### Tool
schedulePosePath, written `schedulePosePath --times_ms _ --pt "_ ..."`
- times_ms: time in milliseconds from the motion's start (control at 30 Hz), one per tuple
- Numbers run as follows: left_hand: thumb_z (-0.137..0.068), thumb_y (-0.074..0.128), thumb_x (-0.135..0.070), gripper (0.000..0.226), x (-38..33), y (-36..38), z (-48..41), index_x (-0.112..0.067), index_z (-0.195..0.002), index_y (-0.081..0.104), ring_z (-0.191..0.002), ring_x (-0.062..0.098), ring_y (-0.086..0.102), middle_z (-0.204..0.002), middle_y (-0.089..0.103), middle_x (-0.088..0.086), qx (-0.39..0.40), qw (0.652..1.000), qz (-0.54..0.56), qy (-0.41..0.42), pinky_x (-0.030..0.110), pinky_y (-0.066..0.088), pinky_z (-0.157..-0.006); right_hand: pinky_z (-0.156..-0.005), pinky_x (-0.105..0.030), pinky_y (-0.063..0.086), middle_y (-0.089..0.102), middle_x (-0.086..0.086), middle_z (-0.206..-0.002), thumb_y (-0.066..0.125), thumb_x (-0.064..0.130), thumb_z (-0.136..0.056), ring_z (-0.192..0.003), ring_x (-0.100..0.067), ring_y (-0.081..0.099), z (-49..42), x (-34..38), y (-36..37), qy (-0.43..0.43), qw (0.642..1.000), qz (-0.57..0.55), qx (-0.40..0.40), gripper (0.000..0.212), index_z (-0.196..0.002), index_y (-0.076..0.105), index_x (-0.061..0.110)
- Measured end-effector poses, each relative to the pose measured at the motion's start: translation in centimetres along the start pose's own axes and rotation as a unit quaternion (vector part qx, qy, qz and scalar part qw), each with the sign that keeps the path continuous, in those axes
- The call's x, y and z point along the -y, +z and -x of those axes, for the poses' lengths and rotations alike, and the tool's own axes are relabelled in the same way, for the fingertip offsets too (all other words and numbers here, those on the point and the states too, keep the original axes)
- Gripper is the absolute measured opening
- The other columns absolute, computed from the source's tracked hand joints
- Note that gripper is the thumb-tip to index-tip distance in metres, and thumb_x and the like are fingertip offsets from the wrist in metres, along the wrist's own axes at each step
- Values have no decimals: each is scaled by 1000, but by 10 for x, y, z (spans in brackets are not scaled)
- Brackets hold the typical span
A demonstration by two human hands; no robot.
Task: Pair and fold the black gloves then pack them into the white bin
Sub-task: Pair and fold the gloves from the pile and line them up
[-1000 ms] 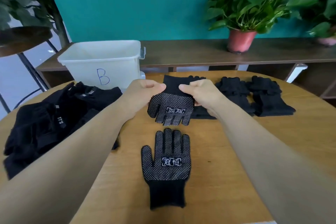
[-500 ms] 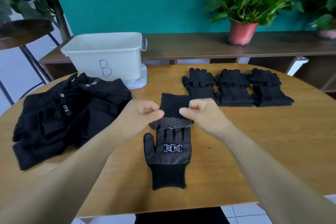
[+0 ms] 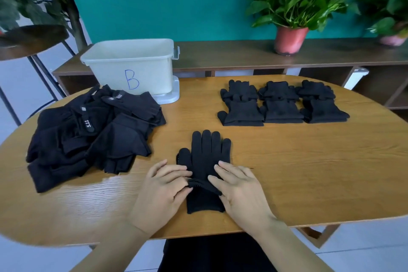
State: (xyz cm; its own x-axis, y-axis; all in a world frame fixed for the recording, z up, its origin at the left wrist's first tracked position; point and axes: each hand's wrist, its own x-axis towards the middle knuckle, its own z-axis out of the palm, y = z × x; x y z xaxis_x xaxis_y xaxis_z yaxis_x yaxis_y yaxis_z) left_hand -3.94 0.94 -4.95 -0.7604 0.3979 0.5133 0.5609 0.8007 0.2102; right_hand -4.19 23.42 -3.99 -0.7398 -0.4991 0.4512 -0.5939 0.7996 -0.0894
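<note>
Gloves (image 3: 207, 157) now stacked flat | left hand (image 3: 163, 190), right hand (image 3: 239, 190) flank and pinch wrist

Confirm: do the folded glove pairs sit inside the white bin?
No, the three folded pairs lie in a row on the table, outside the white bin.
</note>
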Motion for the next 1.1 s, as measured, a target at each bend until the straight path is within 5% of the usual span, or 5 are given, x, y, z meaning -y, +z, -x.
schedulePosePath --times_ms 367,800,933,1100 --pt "-91 53 -24 24 3 -5 7 -23 -93 76 -99 7 63 -97 73 -13 -34 989 -111 88 44 38 -103 -88 -35 54 75 -5 -104 85 -7 -49 -106 -23 69 1 1 3 -26 999 -19 -44 50 -92 78 18" --pt "-90 50 -10 31 1 -8 6 -25 -98 77 -87 12 57 -95 69 -8 -14 980 -128 149 41 37 -104 -85 -41 53 74 -9 -106 85 -17 -39 -101 -25 71 2 -2 9 27 997 -62 -34 68 -96 79 20" --pt "-88 48 -10 34 4 -10 10 -25 -99 77 -88 11 60 -101 70 -7 9 987 -98 126 42 36 -105 -94 -45 49 69 -10 -119 75 -22 -57 -115 -26 64 6 -3 8 41 995 -85 -28 66 -110 75 17" --pt "-85 46 -6 37 -1 -21 -8 -17 -106 75 -105 11 58 -118 68 -3 -73 995 51 -39 45 49 -97 -108 -40 29 63 -12 -130 56 -23 -77 -128 -27 53 -11 -8 -5 142 980 -114 -80 59 -128 63 6"
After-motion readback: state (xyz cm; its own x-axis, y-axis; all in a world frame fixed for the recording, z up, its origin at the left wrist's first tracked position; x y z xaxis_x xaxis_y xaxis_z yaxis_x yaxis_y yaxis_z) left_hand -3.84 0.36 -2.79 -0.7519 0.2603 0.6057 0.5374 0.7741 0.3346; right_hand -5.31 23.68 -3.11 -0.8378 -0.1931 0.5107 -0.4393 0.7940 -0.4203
